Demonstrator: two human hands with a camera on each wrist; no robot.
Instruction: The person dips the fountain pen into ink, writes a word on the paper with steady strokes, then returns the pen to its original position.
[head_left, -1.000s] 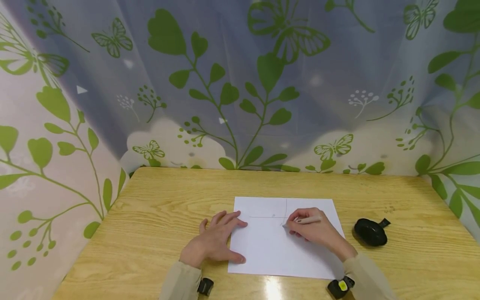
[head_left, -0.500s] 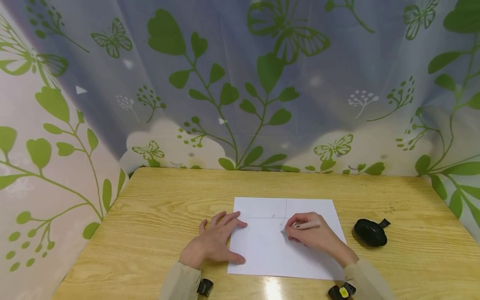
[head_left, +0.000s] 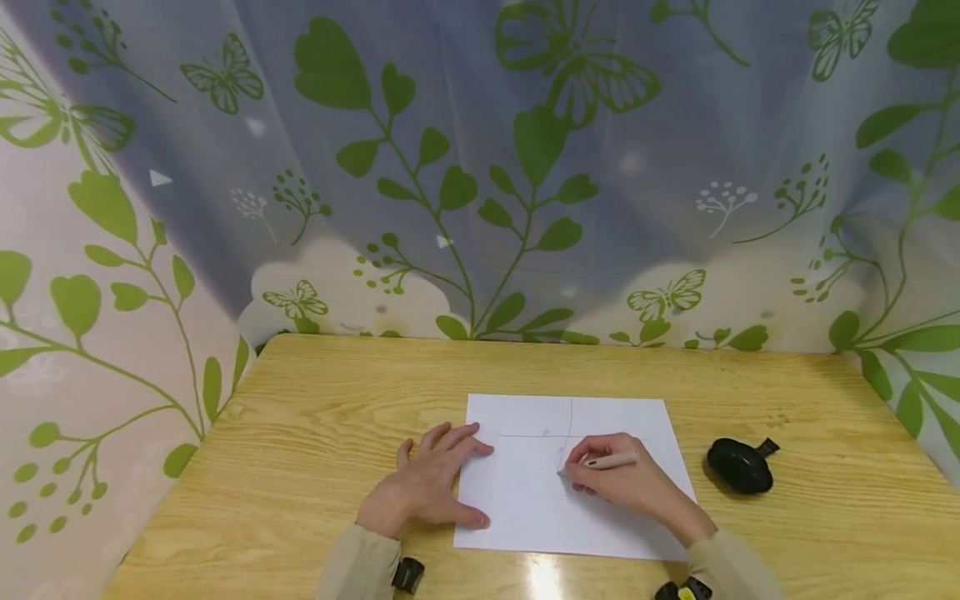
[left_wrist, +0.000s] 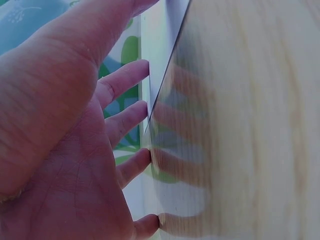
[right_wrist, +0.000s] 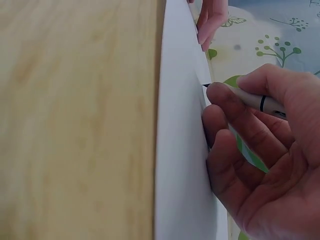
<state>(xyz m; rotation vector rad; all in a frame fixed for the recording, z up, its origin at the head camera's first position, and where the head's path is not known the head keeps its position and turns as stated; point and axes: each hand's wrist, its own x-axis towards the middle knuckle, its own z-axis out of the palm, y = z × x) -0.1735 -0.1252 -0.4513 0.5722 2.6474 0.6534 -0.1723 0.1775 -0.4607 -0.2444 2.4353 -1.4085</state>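
A white sheet of paper (head_left: 517,508) lies on the table, bearing a thin horizontal line and a curving vertical line that crosses it. My right hand (head_left: 626,475) pinches a pale pen (head_left: 617,459) between thumb and fingers, its tip on the paper at the lower end of the vertical line. In the right wrist view the pen (right_wrist: 272,106) shows a dark band and a dark tip. My left hand (head_left: 427,483) rests with spread fingers over the sheet's left edge. Seen from the left wrist, its fingertips (left_wrist: 142,107) touch the paper and the tabletop.
A small black dish-like object with a short tab (head_left: 740,465) sits on the wooden table (head_left: 315,417) right of the paper. A curtain with green leaves and butterflies (head_left: 480,167) hangs behind the table and along its sides. Black devices (head_left: 408,575) are worn at both wrists.
My right hand has moved slightly down and left with the pen, and the vertical line now reaches further below the horizontal one. The left hand stays in place.
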